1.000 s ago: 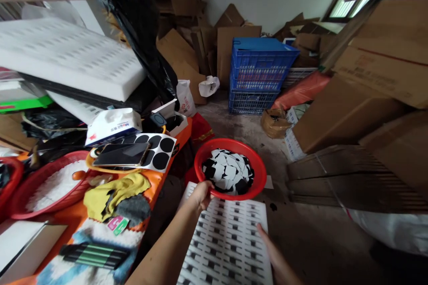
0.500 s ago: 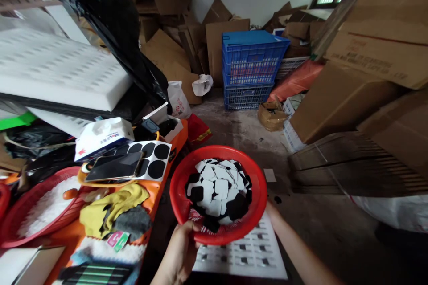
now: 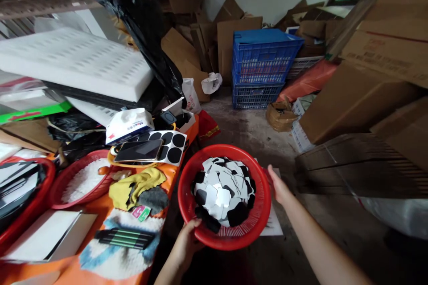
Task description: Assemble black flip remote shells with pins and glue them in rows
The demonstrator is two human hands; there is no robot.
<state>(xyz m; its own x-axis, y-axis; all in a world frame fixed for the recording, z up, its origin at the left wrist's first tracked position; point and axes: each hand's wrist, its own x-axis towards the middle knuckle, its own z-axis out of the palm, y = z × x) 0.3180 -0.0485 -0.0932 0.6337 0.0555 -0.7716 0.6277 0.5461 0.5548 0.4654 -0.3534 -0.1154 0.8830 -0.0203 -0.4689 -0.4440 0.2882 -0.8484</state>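
Observation:
A round red plastic basket (image 3: 264, 213) is held up in front of me, tipped slightly towards me. It is heaped with flat black and white cut pieces (image 3: 224, 187) with rounded corners. My left hand (image 3: 189, 238) grips the near left rim, thumb over the edge and the other fingers hidden below. At the right side of the basket is my right hand (image 3: 280, 187), a digit pointing up along the outside of the rim; its other fingers are mostly hidden behind the basket. Partly covered by the basket is a white sheet or board (image 3: 273, 225).
Left, an orange-covered table (image 3: 172, 182) carries a phone (image 3: 138, 150), a yellow cloth (image 3: 133, 187), black-green strips (image 3: 125, 238) and a red basket of white bits (image 3: 56, 191). Blue crates (image 3: 264, 67) stand ahead; cardboard boxes (image 3: 354, 102) pile up on the right.
The view has swung left, showing more of the table. My right hand has come out from behind the basket, up beside its right rim. My left hand keeps its grip, and the basket covers more of the white board.

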